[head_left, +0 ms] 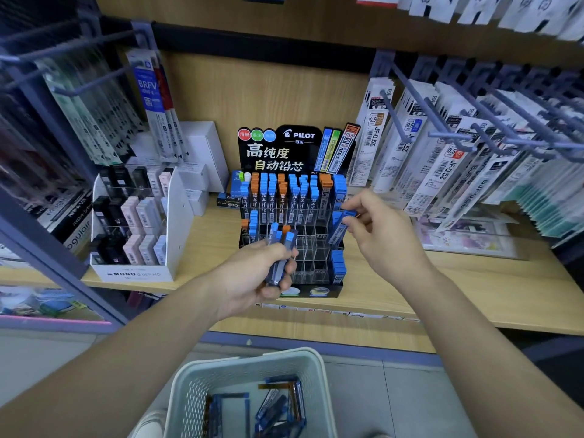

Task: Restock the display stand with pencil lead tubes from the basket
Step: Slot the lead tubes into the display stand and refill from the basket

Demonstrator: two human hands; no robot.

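Basket: the white basket (252, 358) sits nearest you, below the shelf edge, with loose tubes (275, 403) lying flat in the bottom.
Left hand: your left hand (252, 279) has its fingers curled round a bundle of tubes (281, 248), blue and orange caps up, held in front of the stand's lower left rows.
Right hand: your right hand (379, 229) pinches a single blue-capped tube (340, 229) near its cap, between thumb and fingers (350, 221).
Tube axis: it leans, with the cap up by your fingers and the lower end down and to your left.
Key relation: the lower end hangs just beside the stand's right-hand column (338, 267), above its front blue caps. You cannot tell whether it has entered a slot.
Display stand: the display stand (328, 292) rests on the wooden shelf (442, 289). The back rows are full, and the clear slots (311, 245) in the middle front are bare.
Nearer hand: your right hand, by a good margin.
Likely need: bring the tube upright over a free slot, then lower it end first.
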